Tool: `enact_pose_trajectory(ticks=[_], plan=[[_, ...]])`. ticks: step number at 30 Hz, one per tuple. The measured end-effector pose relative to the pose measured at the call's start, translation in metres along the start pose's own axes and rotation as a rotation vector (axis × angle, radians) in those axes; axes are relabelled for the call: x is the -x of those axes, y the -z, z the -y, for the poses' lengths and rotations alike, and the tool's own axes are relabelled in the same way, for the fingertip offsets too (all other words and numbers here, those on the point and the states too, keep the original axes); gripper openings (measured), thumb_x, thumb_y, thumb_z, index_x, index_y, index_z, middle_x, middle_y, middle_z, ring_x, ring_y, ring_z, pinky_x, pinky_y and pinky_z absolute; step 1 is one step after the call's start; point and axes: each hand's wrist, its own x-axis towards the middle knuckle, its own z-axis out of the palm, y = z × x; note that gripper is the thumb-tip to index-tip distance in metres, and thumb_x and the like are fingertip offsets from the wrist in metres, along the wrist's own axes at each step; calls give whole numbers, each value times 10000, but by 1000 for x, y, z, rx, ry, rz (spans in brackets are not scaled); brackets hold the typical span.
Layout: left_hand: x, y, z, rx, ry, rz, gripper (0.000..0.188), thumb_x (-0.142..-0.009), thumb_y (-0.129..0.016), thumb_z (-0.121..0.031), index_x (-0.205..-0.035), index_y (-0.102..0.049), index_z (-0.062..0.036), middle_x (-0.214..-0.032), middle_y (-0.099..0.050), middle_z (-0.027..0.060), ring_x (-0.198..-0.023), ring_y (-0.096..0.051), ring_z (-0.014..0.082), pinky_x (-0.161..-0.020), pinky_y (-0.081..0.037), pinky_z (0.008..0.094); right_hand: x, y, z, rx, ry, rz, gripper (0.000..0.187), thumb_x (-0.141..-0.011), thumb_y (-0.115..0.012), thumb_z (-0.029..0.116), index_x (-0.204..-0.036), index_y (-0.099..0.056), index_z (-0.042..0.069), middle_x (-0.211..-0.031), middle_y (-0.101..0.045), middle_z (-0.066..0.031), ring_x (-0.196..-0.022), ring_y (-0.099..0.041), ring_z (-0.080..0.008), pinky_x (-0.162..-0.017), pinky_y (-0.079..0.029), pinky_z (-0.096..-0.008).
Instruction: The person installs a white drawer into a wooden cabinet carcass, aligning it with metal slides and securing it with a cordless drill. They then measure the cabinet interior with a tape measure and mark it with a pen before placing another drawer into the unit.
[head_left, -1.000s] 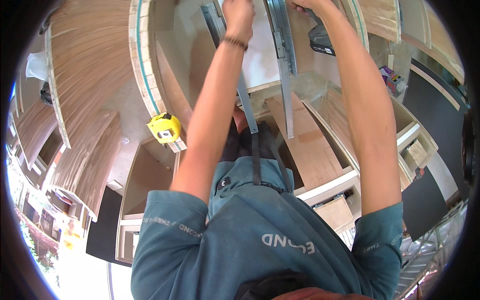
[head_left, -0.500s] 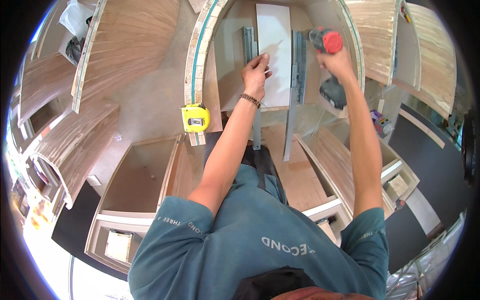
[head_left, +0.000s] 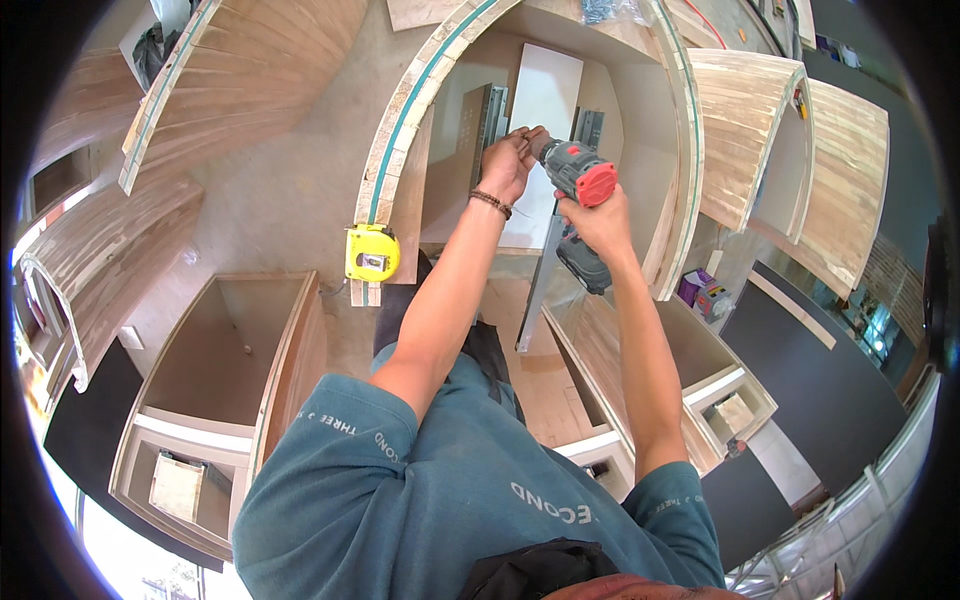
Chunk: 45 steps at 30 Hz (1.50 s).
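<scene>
My right hand is wrapped round the handle of a black-and-red cordless drill, its nose pointing left. Right at the drill's front end, my left hand has its fingers pinched together; whatever they hold, perhaps small, is hidden. Both hands are inside a curved-top wooden cabinet, in front of a white panel. A metal drawer slide runs along the panel's left side. Another metal slide is on its right, partly behind the drill, and juts toward me.
A yellow tape measure sits on the cabinet's left front edge. Open wooden boxes and curved slatted cabinets stand around me on the floor. Black panels lie at the right. Clear plastic bags rest behind the cabinet.
The drill in my right hand has swung left and come up to the fingers of my left hand. My view has shifted somewhat, showing more beyond the cabinet.
</scene>
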Motion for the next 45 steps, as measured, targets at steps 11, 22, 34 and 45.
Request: enact_pose_trajectory(ticks=[11, 22, 34, 45], plan=[[-5, 0, -10, 216, 56, -13, 194, -1060, -487, -274, -1041, -583, -106, -1118, -702, 50, -1040, -663, 146, -839, -535, 288, -23, -4, 15, 11, -8, 18, 199, -716, -745, 113, -852, -656, -1, -648, -660, -73, -592, -648, -166, -609, -514, -344], [-56, -3, 2, 558, 42, 181, 198, -1034, -482, -300, -1038, -640, -181, -1062, -687, -63, -1094, -588, 139, -983, -422, 402, -73, -20, 34, 143, 4, 16, 201, -676, -721, 141, -805, -648, 6, -640, -656, -77, -603, -666, -185, -625, -518, -351], [-94, -3, 3, 752, 20, 224, 261, -1041, -469, -288, -1060, -625, -79, -1081, -683, 116, -1037, -638, 289, -975, -488, 453, -111, -33, 41, 407, -23, 42, 361, -633, -701, 214, -907, -661, -16, -861, -712, -222, -901, -691, -410, -814, -529, -448], [-62, -30, -9, 601, -56, 187, 234, -1014, -512, -296, -1034, -666, -121, -978, -713, 37, -971, -669, 209, -923, -509, 383, -114, -35, 53, 524, -44, 66, 451, -653, -690, 219, -1052, -673, 9, -1041, -698, -262, -1038, -646, -451, -895, -519, -474]])
